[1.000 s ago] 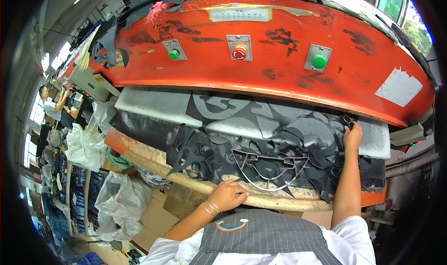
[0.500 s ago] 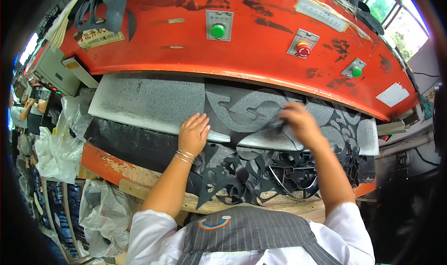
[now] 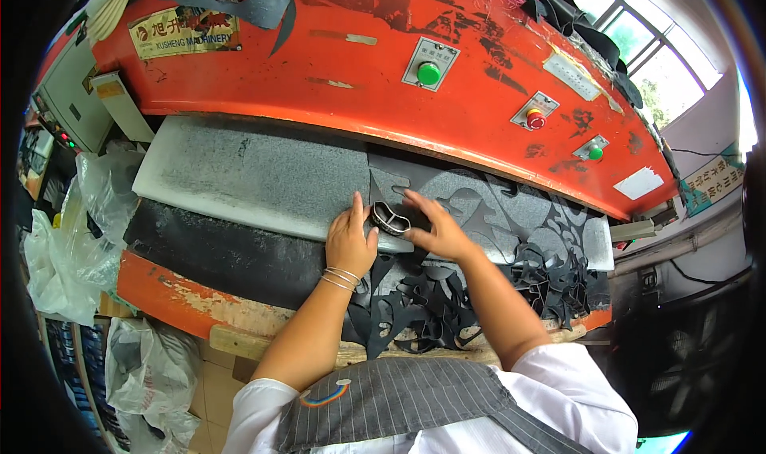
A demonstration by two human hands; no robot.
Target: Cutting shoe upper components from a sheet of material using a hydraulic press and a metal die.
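A small curved metal cutting die (image 3: 391, 219) with a dark rim sits between my hands, over the near left edge of the cut black sheet material (image 3: 388, 169). My left hand (image 3: 349, 237) is beside its left side, fingers stretched forward and thumb close to the die. On the other side my right hand (image 3: 439, 229) has thumb and fingers spread around the die's right end; firm contact cannot be made out. Beneath lies a pale grey cutting board (image 3: 255, 167). Curved openings in the sheet show the board through them. Tangled black offcuts (image 3: 415, 298) lie at its near edge.
The red machine beam (image 3: 335, 63) spans the far side, with a green button (image 3: 428, 73), a red stop button (image 3: 535, 119) and another green button (image 3: 595, 153). Clear plastic bags (image 3: 152, 366) hang at left. A worn wooden ledge (image 3: 239, 344) runs along the front.
My right hand has moved left and nearer my left hand, where the die now shows clearly between them. The view has shifted, so the beam's buttons appear farther right.
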